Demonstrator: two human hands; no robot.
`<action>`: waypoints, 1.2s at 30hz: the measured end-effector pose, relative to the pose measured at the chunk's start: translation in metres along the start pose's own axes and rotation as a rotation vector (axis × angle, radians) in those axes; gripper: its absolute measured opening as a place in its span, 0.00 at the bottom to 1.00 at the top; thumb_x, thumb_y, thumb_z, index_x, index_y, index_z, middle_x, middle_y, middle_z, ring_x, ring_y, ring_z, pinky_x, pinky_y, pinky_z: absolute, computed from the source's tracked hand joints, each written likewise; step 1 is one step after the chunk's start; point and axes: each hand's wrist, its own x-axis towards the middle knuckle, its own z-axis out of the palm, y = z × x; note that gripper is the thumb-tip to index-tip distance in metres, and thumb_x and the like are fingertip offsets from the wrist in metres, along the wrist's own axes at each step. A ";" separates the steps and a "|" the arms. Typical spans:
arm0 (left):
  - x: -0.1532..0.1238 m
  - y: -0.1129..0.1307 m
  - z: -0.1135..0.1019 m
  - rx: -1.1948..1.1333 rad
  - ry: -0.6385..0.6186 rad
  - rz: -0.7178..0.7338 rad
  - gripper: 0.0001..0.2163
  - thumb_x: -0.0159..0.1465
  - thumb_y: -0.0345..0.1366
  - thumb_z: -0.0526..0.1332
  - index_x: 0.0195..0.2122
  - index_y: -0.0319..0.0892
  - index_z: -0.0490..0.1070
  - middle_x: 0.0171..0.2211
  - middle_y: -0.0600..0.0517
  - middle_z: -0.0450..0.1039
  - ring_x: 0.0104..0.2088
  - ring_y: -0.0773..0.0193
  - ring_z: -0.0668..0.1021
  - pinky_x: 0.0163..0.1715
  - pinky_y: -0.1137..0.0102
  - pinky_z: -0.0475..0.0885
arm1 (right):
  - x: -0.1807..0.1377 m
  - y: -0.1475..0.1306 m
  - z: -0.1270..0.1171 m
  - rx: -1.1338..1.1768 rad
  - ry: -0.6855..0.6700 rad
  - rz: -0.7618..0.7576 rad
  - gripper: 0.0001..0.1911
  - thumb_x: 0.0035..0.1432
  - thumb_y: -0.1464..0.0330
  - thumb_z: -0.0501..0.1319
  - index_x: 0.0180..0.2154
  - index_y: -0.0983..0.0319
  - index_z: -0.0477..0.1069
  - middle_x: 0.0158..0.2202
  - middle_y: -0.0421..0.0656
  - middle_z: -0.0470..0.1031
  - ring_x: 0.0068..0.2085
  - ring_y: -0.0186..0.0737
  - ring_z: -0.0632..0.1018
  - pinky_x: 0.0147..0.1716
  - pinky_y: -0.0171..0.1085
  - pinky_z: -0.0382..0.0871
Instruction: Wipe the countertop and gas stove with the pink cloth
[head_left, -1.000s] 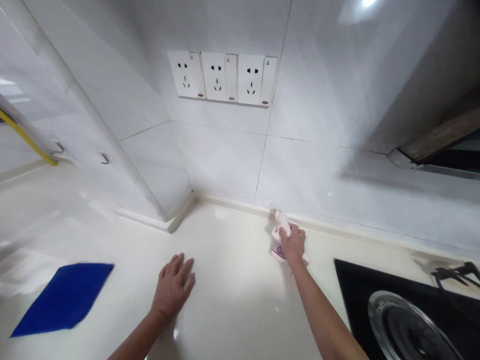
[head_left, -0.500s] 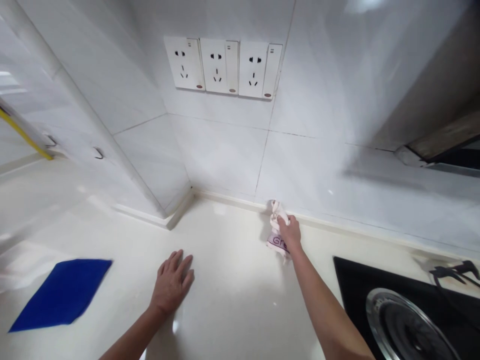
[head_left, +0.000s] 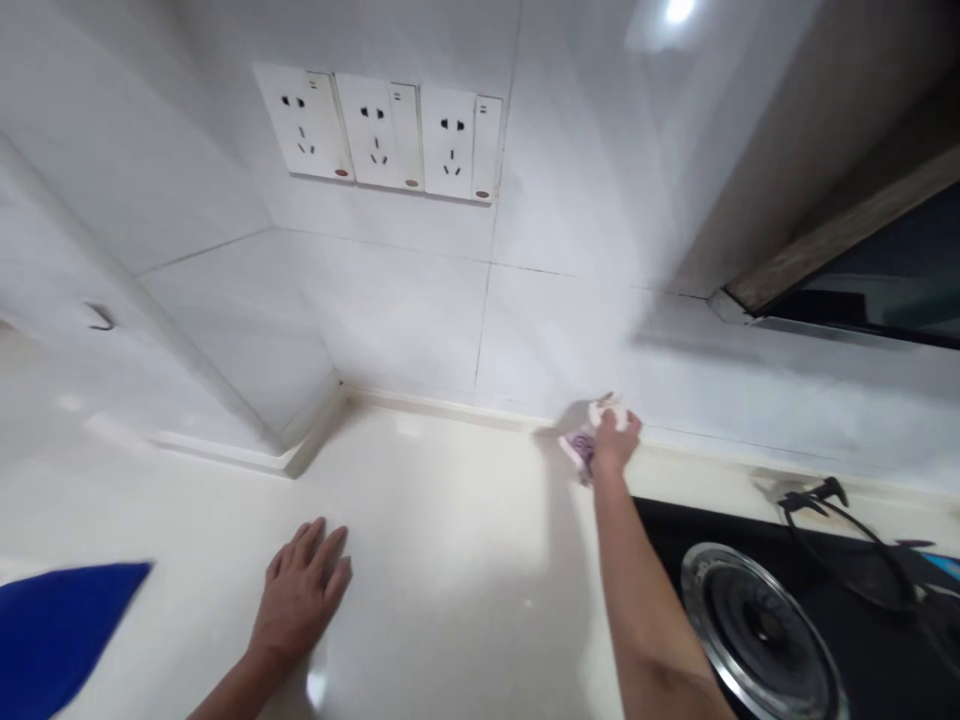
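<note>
My right hand [head_left: 616, 440] is closed on a small white cloth with purple lettering [head_left: 582, 444], pressed at the back edge of the cream countertop [head_left: 450, 540] where it meets the white tiled wall [head_left: 570, 330]. My left hand [head_left: 300, 592] lies flat and open on the countertop, fingers spread, holding nothing. A blue cloth [head_left: 52, 630] lies at the lower left, well apart from the left hand.
A black gas hob [head_left: 825, 620] with a round burner [head_left: 757, 625] and a black pan support sits at the lower right. Three white wall sockets [head_left: 379, 135] are above. A range hood edge [head_left: 847, 230] is at the upper right. The wall juts out at the left.
My right hand has slid the white cloth to the right along the wall edge, toward the hob. The view has shifted right; the left hand has stayed flat on the countertop.
</note>
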 end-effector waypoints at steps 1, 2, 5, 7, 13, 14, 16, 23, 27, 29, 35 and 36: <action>0.000 -0.001 0.001 -0.004 0.004 -0.003 0.23 0.71 0.47 0.52 0.61 0.47 0.75 0.67 0.40 0.70 0.69 0.45 0.68 0.63 0.48 0.68 | -0.009 -0.009 0.018 0.001 -0.006 0.024 0.35 0.67 0.52 0.46 0.67 0.64 0.58 0.56 0.58 0.72 0.52 0.56 0.77 0.49 0.47 0.70; 0.001 -0.002 0.002 -0.010 0.010 -0.008 0.23 0.70 0.47 0.53 0.61 0.48 0.75 0.67 0.41 0.70 0.69 0.46 0.68 0.63 0.48 0.67 | -0.020 -0.016 0.036 0.003 -0.027 0.033 0.34 0.67 0.52 0.47 0.66 0.64 0.60 0.55 0.59 0.72 0.52 0.57 0.76 0.50 0.47 0.69; 0.001 -0.004 0.002 -0.038 0.019 -0.019 0.22 0.69 0.47 0.54 0.61 0.50 0.75 0.66 0.43 0.71 0.69 0.47 0.69 0.64 0.49 0.67 | -0.054 -0.027 0.078 0.008 -0.131 0.022 0.29 0.63 0.52 0.56 0.60 0.59 0.69 0.52 0.54 0.73 0.51 0.55 0.76 0.51 0.46 0.69; 0.002 -0.004 0.001 -0.045 0.017 -0.021 0.23 0.69 0.48 0.54 0.61 0.50 0.75 0.66 0.43 0.71 0.69 0.46 0.68 0.64 0.49 0.67 | -0.067 -0.022 0.085 0.014 -0.195 0.015 0.25 0.60 0.54 0.60 0.55 0.56 0.73 0.49 0.50 0.74 0.49 0.53 0.76 0.50 0.44 0.69; 0.001 0.000 0.000 -0.028 0.005 -0.017 0.23 0.70 0.47 0.52 0.61 0.47 0.75 0.66 0.41 0.70 0.68 0.45 0.69 0.64 0.48 0.67 | -0.045 0.013 0.024 0.047 -0.134 0.077 0.28 0.63 0.54 0.54 0.58 0.62 0.69 0.51 0.53 0.74 0.51 0.52 0.76 0.52 0.44 0.69; 0.001 0.000 0.000 -0.025 0.005 -0.014 0.23 0.71 0.47 0.52 0.61 0.46 0.75 0.66 0.40 0.70 0.68 0.45 0.69 0.64 0.48 0.67 | -0.035 0.014 0.013 0.053 -0.090 0.095 0.30 0.65 0.54 0.51 0.61 0.64 0.65 0.54 0.55 0.73 0.53 0.53 0.75 0.53 0.44 0.69; 0.001 0.001 0.000 -0.023 0.004 -0.008 0.24 0.71 0.47 0.51 0.61 0.45 0.76 0.66 0.39 0.70 0.69 0.44 0.68 0.64 0.47 0.67 | -0.017 0.008 -0.002 0.065 -0.004 0.115 0.33 0.68 0.54 0.45 0.65 0.66 0.59 0.59 0.58 0.68 0.57 0.53 0.74 0.55 0.45 0.68; -0.002 0.002 0.000 -0.019 0.001 -0.024 0.22 0.71 0.46 0.53 0.61 0.47 0.76 0.67 0.41 0.70 0.69 0.46 0.68 0.64 0.48 0.67 | -0.049 -0.039 0.042 0.090 -0.087 -0.052 0.29 0.62 0.54 0.56 0.60 0.61 0.69 0.55 0.55 0.70 0.56 0.54 0.73 0.59 0.45 0.65; -0.004 0.002 0.000 -0.025 0.001 -0.014 0.22 0.72 0.46 0.53 0.61 0.47 0.76 0.67 0.41 0.70 0.69 0.45 0.68 0.64 0.48 0.67 | -0.103 -0.043 0.077 0.126 -0.187 0.027 0.28 0.63 0.52 0.56 0.59 0.60 0.69 0.54 0.53 0.70 0.55 0.53 0.74 0.57 0.43 0.67; -0.006 0.003 0.000 -0.027 0.003 -0.012 0.22 0.72 0.46 0.53 0.61 0.47 0.75 0.67 0.41 0.69 0.69 0.45 0.67 0.64 0.48 0.66 | -0.119 -0.047 0.091 0.120 -0.192 0.111 0.30 0.65 0.52 0.53 0.61 0.62 0.66 0.55 0.55 0.70 0.55 0.53 0.74 0.56 0.44 0.68; -0.007 0.003 0.000 -0.022 0.015 -0.016 0.22 0.72 0.45 0.54 0.62 0.47 0.75 0.67 0.41 0.69 0.69 0.45 0.68 0.64 0.48 0.67 | -0.152 -0.089 0.137 0.116 -0.336 0.118 0.28 0.68 0.56 0.51 0.62 0.63 0.66 0.54 0.57 0.71 0.53 0.55 0.76 0.54 0.45 0.68; -0.007 0.003 0.000 -0.024 0.016 -0.014 0.22 0.72 0.45 0.54 0.62 0.47 0.75 0.67 0.41 0.69 0.69 0.45 0.68 0.64 0.48 0.67 | -0.160 -0.098 0.143 0.128 -0.372 0.094 0.26 0.68 0.56 0.53 0.61 0.62 0.68 0.53 0.55 0.72 0.53 0.54 0.76 0.54 0.44 0.69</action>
